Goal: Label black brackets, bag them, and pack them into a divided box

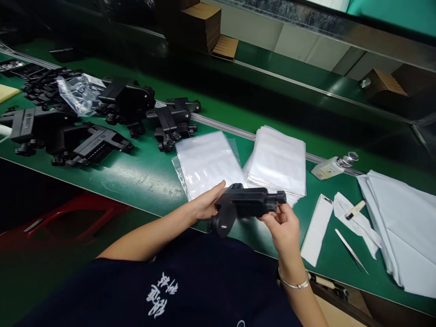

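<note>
A black plastic clamp-like bracket (247, 202) with knobs is held in front of my body, over the table's near edge. My left hand (208, 203) grips its left end, the fingers partly hidden behind it. At the right end, the fingers of my right hand (282, 223) close on the bracket near its small knobs. Just beyond the bracket lie a stack of clear plastic bags (209, 159) and a thicker stack of frosted bags (277, 159).
Several similar black brackets (98, 143) crowd the left side of the green table (143, 179). To the right are a pump bottle (329, 169), a folded white cloth (316, 229), tweezers (350, 250), a small cutter (355, 210) and white sheets (405, 227). Cartons (200, 25) stand behind.
</note>
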### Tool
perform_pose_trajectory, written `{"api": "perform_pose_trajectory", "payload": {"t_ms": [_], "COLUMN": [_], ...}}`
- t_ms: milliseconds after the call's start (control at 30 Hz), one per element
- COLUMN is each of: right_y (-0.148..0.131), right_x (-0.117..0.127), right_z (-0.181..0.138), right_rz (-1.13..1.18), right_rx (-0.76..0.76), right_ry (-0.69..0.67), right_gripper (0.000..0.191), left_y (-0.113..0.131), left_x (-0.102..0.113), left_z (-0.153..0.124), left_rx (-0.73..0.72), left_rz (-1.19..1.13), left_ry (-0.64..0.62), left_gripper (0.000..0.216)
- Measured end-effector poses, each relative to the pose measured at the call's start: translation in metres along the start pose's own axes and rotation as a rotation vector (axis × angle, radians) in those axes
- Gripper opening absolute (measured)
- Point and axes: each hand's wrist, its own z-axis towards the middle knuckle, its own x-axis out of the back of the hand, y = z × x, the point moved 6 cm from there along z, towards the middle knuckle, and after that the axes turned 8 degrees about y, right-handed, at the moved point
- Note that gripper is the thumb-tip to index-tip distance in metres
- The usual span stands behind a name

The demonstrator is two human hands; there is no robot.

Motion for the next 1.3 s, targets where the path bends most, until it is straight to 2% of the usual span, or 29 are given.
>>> {"api": "perform_pose_trajectory", "payload": {"t_ms": [133, 233, 367, 467, 533, 567, 600, 633, 667, 700, 767, 833, 933, 1000, 1067, 1133, 1200, 1300], "right_y": [-0.037, -0.049, -0.048, -0.038, -0.024, -0.015, -0.004, 0.008, 0.019, 0.031, 0.049, 0.065, 0.083, 0.089, 0.09, 0.084, 0.074, 0.054], "right_x": [-0.025, -0.037, -0.04, -0.026, 0.003, 0.027, 0.058, 0.096, 0.137, 0.173, 0.224, 0.247, 0.248, 0.241, 0.231, 0.219, 0.202, 0.168], "right_z": [-0.013, -0.019, -0.021, -0.02, -0.01, -0.002, 0.008, 0.018, 0.025, 0.029, 0.033, 0.04, 0.052, 0.06, 0.064, 0.062, 0.052, 0.03], "right_rz": [-0.358, -0.429, -0.449, -0.411, -0.329, -0.303, -0.302, -0.364, -0.491, -0.65, -0.847, -0.896, -0.866, -0.814, -0.724, -0.61, -0.506, -0.357], "right_rx": [0.347, 0.496, 0.492, 0.417, 0.324, 0.259, 0.188, 0.089, -0.016, -0.135, -0.324, -0.413, -0.441, -0.417, -0.352, -0.258, -0.169, -0.04], "right_ry": [-0.096, -0.128, -0.129, -0.174, -0.199, -0.151, -0.052, 0.117, 0.324, 0.461, 0.58, 0.596, 0.603, 0.593, 0.555, 0.497, 0.433, 0.314], "right_gripper": [0.036, 0.036, 0.037, 0.044, 0.053, 0.055, 0.054, 0.048, 0.043, 0.039, 0.032, 0.029, 0.03, 0.025, 0.022, 0.022, 0.026, 0.029], "left_y": [0.002, 0.0, 0.001, 0.007, 0.016, 0.022, 0.028, 0.035, 0.042, 0.049, 0.057, 0.06, 0.062, 0.063, 0.063, 0.058, 0.048, 0.024], "left_x": [0.0, -0.004, -0.01, -0.013, -0.013, -0.011, -0.009, -0.005, 0.0, 0.006, 0.015, 0.022, 0.015, 0.001, -0.021, -0.051, -0.085, -0.13], "left_z": [0.014, 0.018, 0.018, 0.014, 0.007, 0.003, 0.0, -0.003, -0.005, -0.006, -0.003, -0.002, -0.013, -0.029, -0.04, -0.042, -0.035, -0.013], "left_rx": [0.049, 0.051, 0.005, -0.081, -0.177, -0.24, -0.302, -0.385, -0.479, -0.566, -0.678, -0.74, -0.884, -0.992, -1.063, -1.108, -1.123, -1.024], "left_rz": [0.026, 0.001, 0.009, 0.131, 0.227, 0.296, 0.373, 0.508, 0.672, 0.832, 1.063, 1.197, 1.366, 1.421, 1.401, 1.37, 1.36, 1.296], "left_ry": [0.056, 0.041, 0.009, 0.037, 0.084, 0.113, 0.144, 0.192, 0.262, 0.34, 0.464, 0.552, 0.675, 0.739, 0.721, 0.593, 0.409, 0.178], "left_gripper": [0.053, 0.051, 0.051, 0.056, 0.058, 0.061, 0.065, 0.069, 0.073, 0.074, 0.074, 0.072, 0.074, 0.071, 0.058, 0.04, 0.03, 0.029]}}
